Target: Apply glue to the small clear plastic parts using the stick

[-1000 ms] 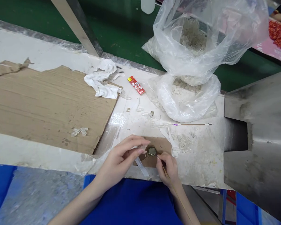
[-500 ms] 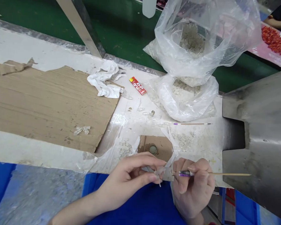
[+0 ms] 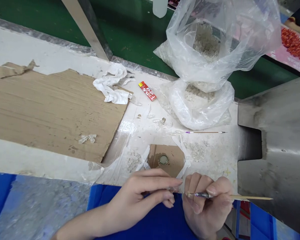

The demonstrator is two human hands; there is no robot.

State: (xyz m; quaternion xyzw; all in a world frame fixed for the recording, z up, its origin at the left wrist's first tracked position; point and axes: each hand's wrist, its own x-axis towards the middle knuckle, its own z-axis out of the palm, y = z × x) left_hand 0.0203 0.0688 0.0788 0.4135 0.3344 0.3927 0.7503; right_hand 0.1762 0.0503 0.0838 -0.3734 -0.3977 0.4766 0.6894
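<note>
My right hand (image 3: 208,203) grips a thin paintbrush (image 3: 252,197) with a pale wooden handle. The handle points right, and the dark, shiny end of the brush points toward my left hand. My left hand (image 3: 145,191) is curled, its thumb and fingers closed around a small translucent piece (image 3: 174,189), mostly hidden by the fingers. Both hands are close together at the table's front edge, over my blue-clothed lap. Just beyond them, a small cardboard square (image 3: 153,156) bears a round bottle-cap-like disc (image 3: 163,160).
Clear plastic bags of translucent bits (image 3: 200,110) stand at the back. Small clear pieces (image 3: 197,151) lie near another thin brush (image 3: 205,132). A red packet (image 3: 147,91), white cloth (image 3: 112,83) and large cardboard sheet (image 3: 52,110) lie leftward. A metal housing (image 3: 277,133) bounds the right.
The paintbrush and my right hand have moved slightly down and right. My left fingers have stretched further over the translucent piece, which shows less now.
</note>
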